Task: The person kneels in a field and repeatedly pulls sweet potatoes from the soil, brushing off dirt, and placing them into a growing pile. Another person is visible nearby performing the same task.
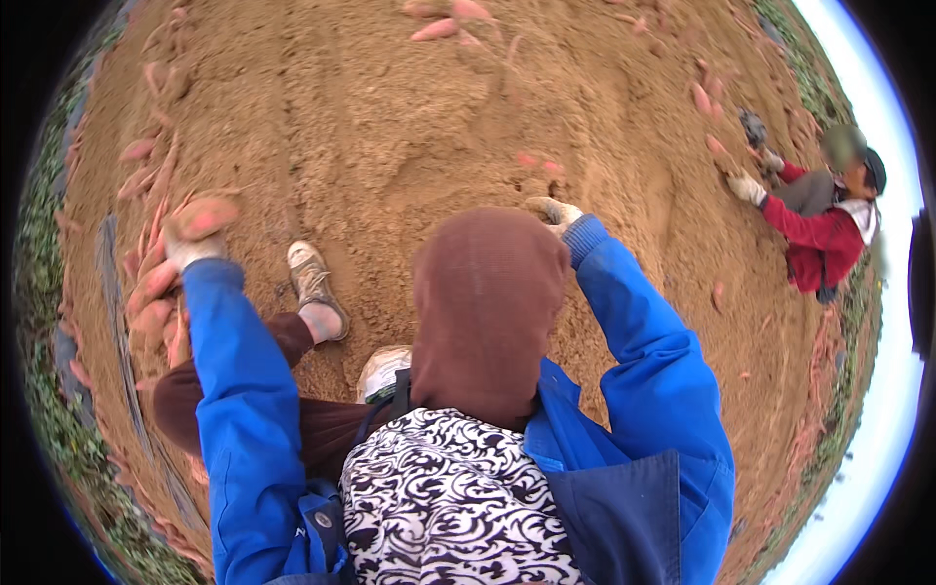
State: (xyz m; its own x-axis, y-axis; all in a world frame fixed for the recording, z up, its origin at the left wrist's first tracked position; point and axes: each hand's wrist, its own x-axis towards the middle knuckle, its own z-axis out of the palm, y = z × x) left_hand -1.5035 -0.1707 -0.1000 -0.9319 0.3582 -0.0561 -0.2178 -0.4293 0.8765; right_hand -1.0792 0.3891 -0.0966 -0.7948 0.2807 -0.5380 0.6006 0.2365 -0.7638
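Note:
On the left, my left hand [191,245], in a pale work glove, grips a soil-coated sweet potato [206,218]. It is just above a row of sweet potatoes [152,318] lying on the soil. My right hand [559,212], also gloved, is low over the loose soil beyond my brown-clad knee [486,292]. Its fingers are curled, and the knee hides part of it, so I cannot see whether anything is in it. Pinkish sweet potato pieces [540,162] show at the soil surface just ahead of that hand.
A person in red [823,234] crouches at the right, gloved hands among sweet potatoes [703,99]. More sweet potatoes [436,29] lie ahead. A grey plastic strip [117,292] runs along the left. Green vines [55,409] border the bare soil. My shoe [314,274] stands between my hands.

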